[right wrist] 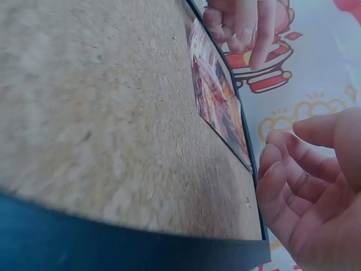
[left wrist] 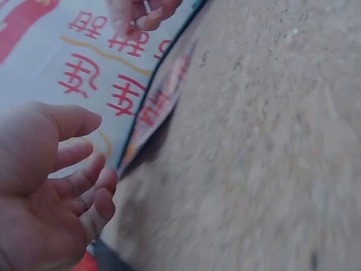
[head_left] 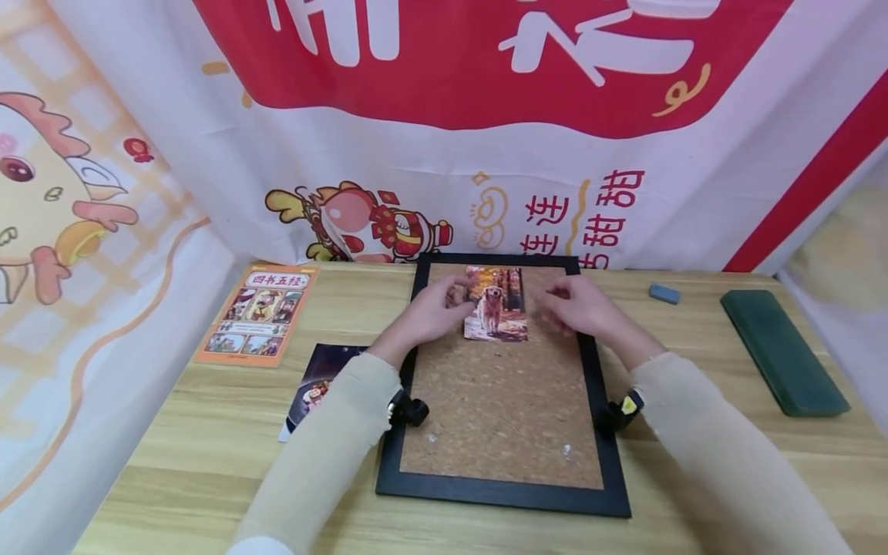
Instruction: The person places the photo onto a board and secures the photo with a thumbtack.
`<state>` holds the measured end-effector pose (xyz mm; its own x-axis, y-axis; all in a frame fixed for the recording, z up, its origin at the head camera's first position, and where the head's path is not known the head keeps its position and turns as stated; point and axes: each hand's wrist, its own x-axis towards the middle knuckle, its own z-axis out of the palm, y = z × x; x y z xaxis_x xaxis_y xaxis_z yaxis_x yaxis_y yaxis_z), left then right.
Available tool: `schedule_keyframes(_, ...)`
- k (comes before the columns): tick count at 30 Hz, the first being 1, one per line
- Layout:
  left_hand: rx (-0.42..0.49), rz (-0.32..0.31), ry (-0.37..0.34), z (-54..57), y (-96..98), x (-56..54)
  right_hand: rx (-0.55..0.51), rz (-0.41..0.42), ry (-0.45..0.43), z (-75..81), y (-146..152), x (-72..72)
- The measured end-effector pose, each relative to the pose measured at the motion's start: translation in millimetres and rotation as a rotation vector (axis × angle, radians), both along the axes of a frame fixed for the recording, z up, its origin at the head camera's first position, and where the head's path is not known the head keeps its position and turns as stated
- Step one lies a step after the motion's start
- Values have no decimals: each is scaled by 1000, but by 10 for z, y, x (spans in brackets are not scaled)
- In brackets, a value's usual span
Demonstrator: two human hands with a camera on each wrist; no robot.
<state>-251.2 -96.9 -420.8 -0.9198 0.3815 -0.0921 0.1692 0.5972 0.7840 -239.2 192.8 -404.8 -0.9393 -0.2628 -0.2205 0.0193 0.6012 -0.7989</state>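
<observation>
A photo card of a golden dog among autumn trees [head_left: 494,308] lies against the upper part of a black-framed cork board [head_left: 499,408]. My left hand [head_left: 435,310] is at the card's left edge, fingers loosely bent; in the left wrist view the hand [left wrist: 59,186] has nothing between thumb and fingers. To the right of the card, apart from it, is my right hand [head_left: 577,308]. Its fingers curve loosely toward the thumb in the right wrist view, where the hand [right wrist: 316,186] holds nothing visible. Whether the left fingertips touch the card cannot be made out.
Small clear pieces, perhaps pins [head_left: 567,451], sit low on the cork. Left of the board are an orange booklet [head_left: 257,316] and a dark picture card [head_left: 322,385], partly under the sleeve. A blue eraser-like block [head_left: 664,294] and a green case [head_left: 784,354] lie right.
</observation>
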Motion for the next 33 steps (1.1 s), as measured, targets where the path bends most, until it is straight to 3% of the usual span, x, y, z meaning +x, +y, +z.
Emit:
schedule_keyframes(5, 19, -24, -2, 160, -229, 150, 0, 9, -1, 63, 113, 159)
schedule_keyframes(13, -57, -17, 24, 348, -664, 489, 40, 11, 47, 106, 342, 453)
schedule_keyframes(24, -173, 88, 57, 323, -1217, 904, 106, 23, 101, 98, 621, 793)
schedule_keyframes(28, -296, 156, 62, 314, -1373, 1034, 140, 26, 129, 42, 718, 903)
schedule_keyframes(33, -471, 234, 52, 281, -1573, 1181, 187, 11, 99, -60, 847, 1040)
